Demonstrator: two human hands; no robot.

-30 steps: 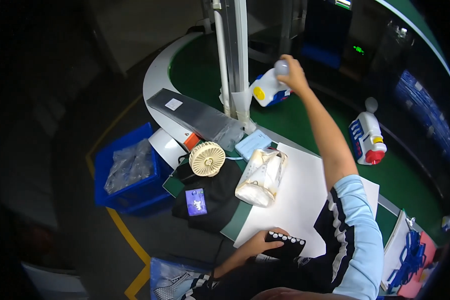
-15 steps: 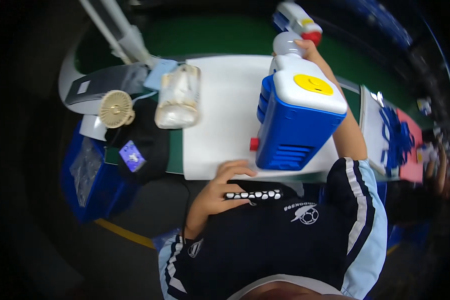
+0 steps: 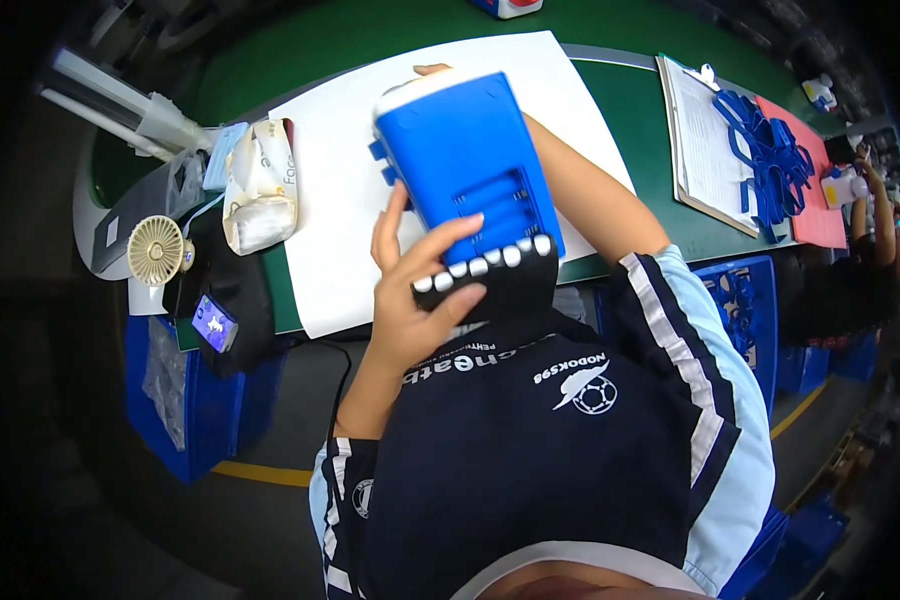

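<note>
Green bench (image 3: 670, 215) fills the top of the frame, white sheet (image 3: 345, 195) spread over it, and right at centre I've got the blue plastic housing (image 3: 470, 165) tipped up above that sheet. It looks rigid and hollow, light for its bulk and probably slick on the flat faces, so the ribbed edges are where I'd grip. My left hand (image 3: 415, 300) has fingers curled, pinching the black strip of white keys (image 3: 500, 270) against the housing's lower edge. My right hand (image 3: 430, 70) is behind the top of it, only a fingertip showing, so I can't tell its grip. Upper right, a clipboard (image 3: 705, 140) and red mat (image 3: 805, 185) under blue loops; left, a crumpled clear bag (image 3: 260, 190), then a small round cream fan (image 3: 157, 250).
</note>
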